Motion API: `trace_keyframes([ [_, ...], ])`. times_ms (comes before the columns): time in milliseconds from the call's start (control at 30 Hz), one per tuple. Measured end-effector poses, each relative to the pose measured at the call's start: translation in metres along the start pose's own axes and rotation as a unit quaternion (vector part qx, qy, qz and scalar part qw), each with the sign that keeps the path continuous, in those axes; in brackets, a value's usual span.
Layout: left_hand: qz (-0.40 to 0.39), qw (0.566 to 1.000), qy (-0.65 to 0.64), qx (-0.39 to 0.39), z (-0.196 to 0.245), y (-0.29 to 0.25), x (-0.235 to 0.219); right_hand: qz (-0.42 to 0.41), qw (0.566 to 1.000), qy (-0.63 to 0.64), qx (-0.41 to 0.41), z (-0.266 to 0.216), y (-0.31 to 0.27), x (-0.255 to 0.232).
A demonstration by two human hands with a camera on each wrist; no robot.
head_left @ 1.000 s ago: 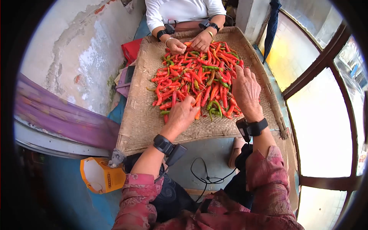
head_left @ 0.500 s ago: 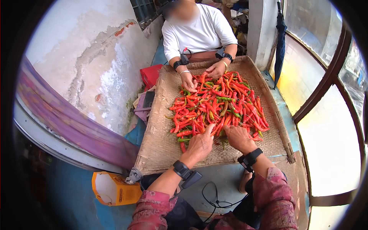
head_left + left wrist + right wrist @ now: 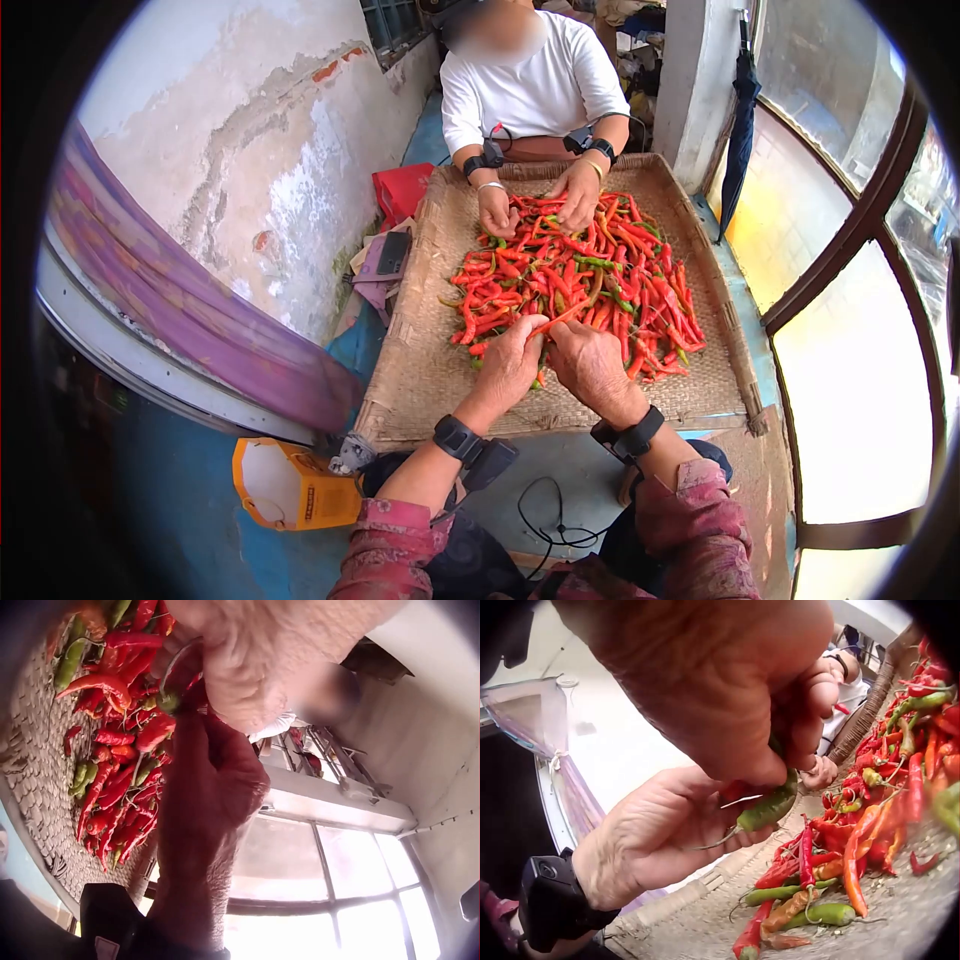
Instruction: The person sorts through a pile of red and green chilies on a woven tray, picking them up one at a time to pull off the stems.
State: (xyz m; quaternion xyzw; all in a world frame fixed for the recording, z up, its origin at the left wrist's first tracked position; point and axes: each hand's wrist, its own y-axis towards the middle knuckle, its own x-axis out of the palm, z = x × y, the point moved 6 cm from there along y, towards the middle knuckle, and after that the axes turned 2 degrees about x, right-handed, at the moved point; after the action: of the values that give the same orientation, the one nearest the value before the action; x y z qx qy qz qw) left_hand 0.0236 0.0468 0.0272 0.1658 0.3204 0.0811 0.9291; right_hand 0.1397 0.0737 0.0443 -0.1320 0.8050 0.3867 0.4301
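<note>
My left hand (image 3: 508, 365) and right hand (image 3: 592, 368) meet at the near edge of a pile of chili peppers (image 3: 570, 265) on a woven tray (image 3: 410, 395). A red chili (image 3: 560, 318) shows at the fingertips of both. In the right wrist view, my right thumb and fingers pinch a green chili (image 3: 761, 810), its stem hanging over my left palm. The left fingers curl around chilies there, a red one (image 3: 735, 791) partly showing. In the left wrist view, a green stem end (image 3: 171, 701) sticks out between the hands. My fingers hide much of what they hold.
Across the tray, a person in a white top (image 3: 535, 80) has both hands at the pile's far side. A yellow box (image 3: 325, 490) stands on the floor at left. A folded umbrella (image 3: 738, 140) hangs by the windows; a red bag (image 3: 400, 190) lies beside the tray.
My right hand has come from the pile's right side down and left to meet my left hand. A red chili now shows between them. The head view has tilted up.
</note>
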Motion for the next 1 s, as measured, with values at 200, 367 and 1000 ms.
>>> trace_keyframes([
  [200,-0.022,0.997,-0.024,-0.074,0.0,-0.004,0.005,0.025,0.999,0.025,0.041,0.005,0.002,-0.013],
  [367,-0.049,0.995,-0.025,-0.081,-0.003,-0.002,0.019,0.001,0.999,0.025,0.023,0.012,-0.006,-0.017],
  [1000,-0.155,0.955,-0.199,-0.156,-0.017,-0.009,0.071,-0.102,0.993,-0.043,0.041,0.033,-0.023,-0.008],
])
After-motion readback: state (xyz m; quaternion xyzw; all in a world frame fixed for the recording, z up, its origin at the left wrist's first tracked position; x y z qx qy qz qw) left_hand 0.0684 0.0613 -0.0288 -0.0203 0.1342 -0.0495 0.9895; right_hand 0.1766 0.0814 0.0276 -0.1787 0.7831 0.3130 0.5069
